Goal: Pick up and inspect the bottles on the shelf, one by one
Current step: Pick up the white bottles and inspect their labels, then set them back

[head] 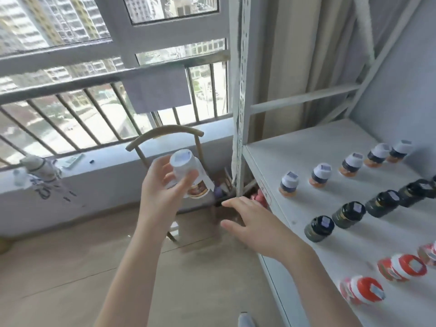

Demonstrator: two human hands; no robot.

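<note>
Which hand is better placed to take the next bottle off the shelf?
Right, probably. The right hand is open and empty beside the shelf edge, close to the dark bottles. The left hand holds a white-capped bottle out over the floor, away from the shelf.

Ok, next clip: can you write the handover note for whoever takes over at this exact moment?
Left hand: grips a white-capped bottle, held up off the shelf in front of the window.
Right hand: open and holding nothing, by the shelf's front edge.
On the shelf: five white-capped orange bottles at the back, dark bottles in the middle, red-and-white bottles in front.
Done: one bottle picked up. How many were already inspected cannot be told.
Left: finish inspecting it, then go through the rest one by one.
</note>
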